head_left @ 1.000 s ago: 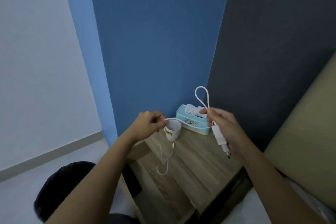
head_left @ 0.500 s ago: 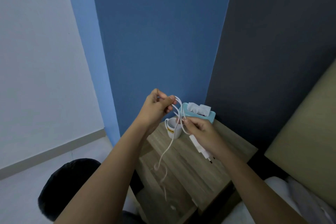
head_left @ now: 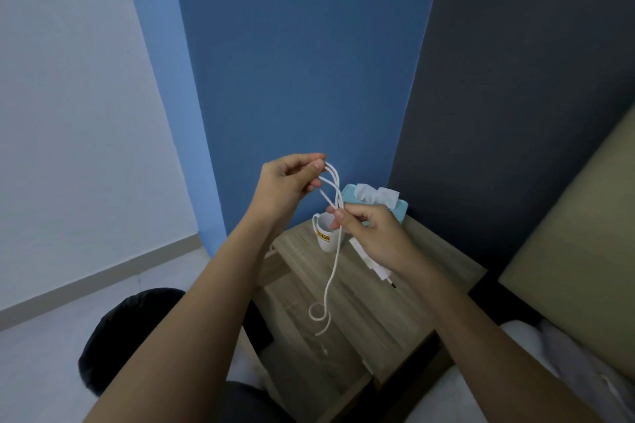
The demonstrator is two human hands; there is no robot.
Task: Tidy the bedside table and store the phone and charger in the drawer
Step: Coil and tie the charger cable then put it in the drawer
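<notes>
A white charger cable hangs in loops between both hands above the wooden bedside table. My left hand pinches the top of the loops. My right hand grips the cable lower down and also holds the white charger plug, whose pins stick out below the palm. The cable's free end curls just over the tabletop. No phone is visible. The drawer is not clearly in view.
A white mug with a yellow label stands at the table's back. Behind it sits a teal tissue box with tissue sticking out. Blue and dark walls close the corner. A bed lies right; a dark round object is on the floor left.
My hands came together and rose; the cable, stretched between them a second ago, is now gathered into loops. The hanging tail has shortened and curls above the table.
</notes>
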